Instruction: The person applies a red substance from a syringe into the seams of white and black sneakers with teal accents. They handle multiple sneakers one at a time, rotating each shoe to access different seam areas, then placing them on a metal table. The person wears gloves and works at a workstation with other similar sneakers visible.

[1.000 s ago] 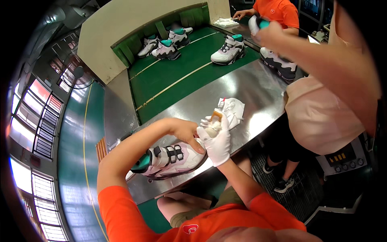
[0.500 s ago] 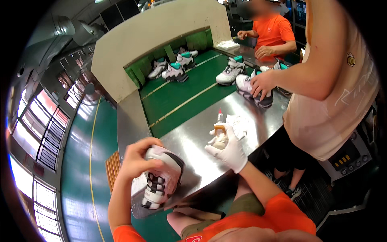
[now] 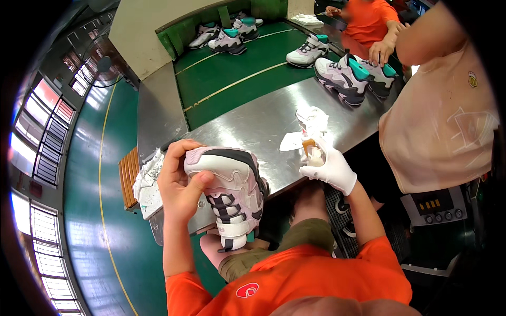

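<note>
My left grip (image 3: 182, 187) is clasping the sneaker (image 3: 231, 192) newly tilted toe-up, upper exposed, my right grip (image 3: 332, 169) curling round a tan piece (image 3: 308, 146).

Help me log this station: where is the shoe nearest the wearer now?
Left of centre in the head view, the left hand grips the shoe, at the near edge of the metal table, left of the gloved right hand.

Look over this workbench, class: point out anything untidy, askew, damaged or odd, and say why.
Crumpled white material lies bunched at the left end of the metal table, looking untidy. The right hand is gloved but the left hand is bare, an odd mismatch. No clear damage shows on the held sneaker.
</note>
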`<state>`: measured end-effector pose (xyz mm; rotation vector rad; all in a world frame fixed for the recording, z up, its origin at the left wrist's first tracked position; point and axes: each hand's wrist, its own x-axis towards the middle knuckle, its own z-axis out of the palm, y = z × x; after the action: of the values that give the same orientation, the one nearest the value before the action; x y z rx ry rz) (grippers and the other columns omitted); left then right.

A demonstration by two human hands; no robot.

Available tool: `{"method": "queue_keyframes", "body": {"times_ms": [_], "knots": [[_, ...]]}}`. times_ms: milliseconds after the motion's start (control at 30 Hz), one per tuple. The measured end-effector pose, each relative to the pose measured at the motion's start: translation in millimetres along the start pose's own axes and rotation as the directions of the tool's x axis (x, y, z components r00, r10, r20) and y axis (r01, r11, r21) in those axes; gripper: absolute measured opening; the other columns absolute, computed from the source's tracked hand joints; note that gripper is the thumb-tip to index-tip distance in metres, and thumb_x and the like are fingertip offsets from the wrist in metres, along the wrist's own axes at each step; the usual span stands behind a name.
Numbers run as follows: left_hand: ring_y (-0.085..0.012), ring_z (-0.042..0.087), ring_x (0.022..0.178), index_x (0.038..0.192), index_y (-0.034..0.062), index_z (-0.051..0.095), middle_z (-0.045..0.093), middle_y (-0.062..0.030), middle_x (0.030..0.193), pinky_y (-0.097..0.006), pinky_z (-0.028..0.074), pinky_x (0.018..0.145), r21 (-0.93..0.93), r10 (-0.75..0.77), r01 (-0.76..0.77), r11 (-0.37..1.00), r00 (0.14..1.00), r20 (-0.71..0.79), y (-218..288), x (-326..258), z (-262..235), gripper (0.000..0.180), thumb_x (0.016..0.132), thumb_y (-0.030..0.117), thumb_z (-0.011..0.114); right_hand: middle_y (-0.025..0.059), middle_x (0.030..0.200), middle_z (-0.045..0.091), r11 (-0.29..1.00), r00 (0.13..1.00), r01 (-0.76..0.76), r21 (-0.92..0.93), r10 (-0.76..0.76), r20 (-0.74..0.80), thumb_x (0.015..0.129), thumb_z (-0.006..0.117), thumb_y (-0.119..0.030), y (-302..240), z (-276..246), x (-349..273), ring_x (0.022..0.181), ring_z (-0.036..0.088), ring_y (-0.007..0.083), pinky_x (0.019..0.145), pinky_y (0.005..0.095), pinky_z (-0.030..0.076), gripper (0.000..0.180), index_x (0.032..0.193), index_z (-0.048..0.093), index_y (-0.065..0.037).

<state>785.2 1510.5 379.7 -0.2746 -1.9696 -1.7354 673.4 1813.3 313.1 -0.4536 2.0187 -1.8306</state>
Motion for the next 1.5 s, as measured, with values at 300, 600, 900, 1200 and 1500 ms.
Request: {"method": "queue_keyframes", "body": {"times_ms": [300,600,900,1200,1500], "knots": [[-0.0197,0.056,0.113,0.123,-0.0027,0.057,0.058,-0.0104,0.122,-0.03,0.042,0.1,0.197,0.017,-0.039,0.98,0.993,0.113,10,5,3,0.052,0.08,0.02,0.078,0.0066,0.097,0.064,0.975,1.0,0.002,-0.222,-0.005,-0.011,0.074,0.083,-0.017,8,-13,7,0.084,0.061,0.0135,0.077,0.0274,0.051,0.068,0.132,0.053,0.0],[-0.0208,0.06,0.107,0.12,0.0019,0.062,0.064,-0.009,0.114,-0.031,0.044,0.096,0.145,0.009,-0.024,0.989,0.995,0.104,7,11,4,0.045,0.079,0.014,0.076,0.0013,0.087,0.061,0.997,0.996,-0.053,-0.055,0.049,-0.078,0.075,0.075,-0.005,-10,-8,2,0.073,0.059,0.0082,0.059,0.0217,0.05,0.05,0.123,0.059,-0.006],[-0.0189,0.061,0.108,0.123,-0.0001,0.057,0.064,-0.0106,0.116,-0.032,0.048,0.094,0.189,-0.014,-0.015,0.982,0.989,0.149,5,15,0,0.055,0.083,0.029,0.08,0.0221,0.084,0.066,0.901,0.953,0.243,0.36,-0.29,0.083,0.078,0.067,-0.05,-63,-4,-15,0.054,0.063,0.0266,0.047,0.0333,0.054,0.079,0.122,0.049,0.014],[-0.0183,0.061,0.108,0.123,0.0001,0.058,0.064,-0.0095,0.115,-0.032,0.047,0.095,0.222,-0.016,-0.017,0.975,0.989,0.145,7,20,4,0.056,0.083,0.032,0.08,0.034,0.134,0.047,0.692,0.691,0.038,0.721,-0.539,0.482,0.06,0.083,-0.054,-92,5,1,0.08,0.068,0.0407,0.061,0.0459,0.06,0.088,0.124,0.057,0.001],[-0.0181,0.06,0.108,0.122,-0.0002,0.059,0.064,-0.0091,0.116,-0.031,0.047,0.095,0.232,-0.015,-0.023,0.972,0.987,0.162,12,23,3,0.056,0.082,0.032,0.08,0.0369,0.137,0.045,0.489,0.497,0.122,0.864,-0.784,0.373,0.065,0.079,-0.057,-88,29,16,0.082,0.066,0.0472,0.059,0.0479,0.06,0.069,0.117,0.066,-0.013]]}}
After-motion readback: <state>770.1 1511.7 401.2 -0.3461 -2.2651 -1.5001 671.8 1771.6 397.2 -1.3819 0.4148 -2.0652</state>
